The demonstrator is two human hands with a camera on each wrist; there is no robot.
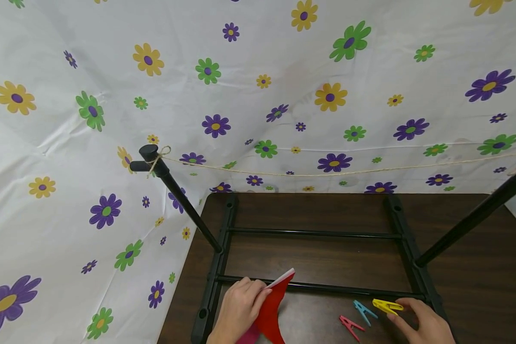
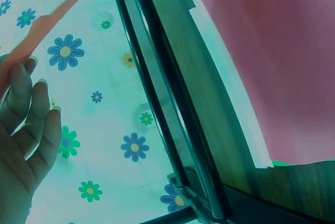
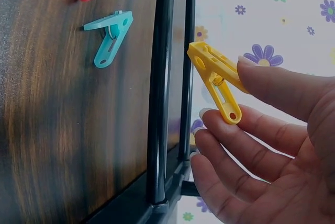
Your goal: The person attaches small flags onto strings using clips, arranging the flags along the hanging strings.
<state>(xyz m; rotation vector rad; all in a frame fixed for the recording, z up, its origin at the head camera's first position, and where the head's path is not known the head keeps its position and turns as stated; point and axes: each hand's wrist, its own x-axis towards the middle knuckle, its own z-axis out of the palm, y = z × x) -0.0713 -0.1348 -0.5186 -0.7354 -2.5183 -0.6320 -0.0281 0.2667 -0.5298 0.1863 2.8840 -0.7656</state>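
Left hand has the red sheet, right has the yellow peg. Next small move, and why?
Probably lift the red sheet up to the string. The left hand grips it low over the table, the right hand already pinches the yellow peg, and nothing hangs on the string.

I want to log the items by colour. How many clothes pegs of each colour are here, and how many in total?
Yellow peg, pinched by the right hand: 1
Blue peg, on the table: 1
Red peg, on the table: 1
Total: 3
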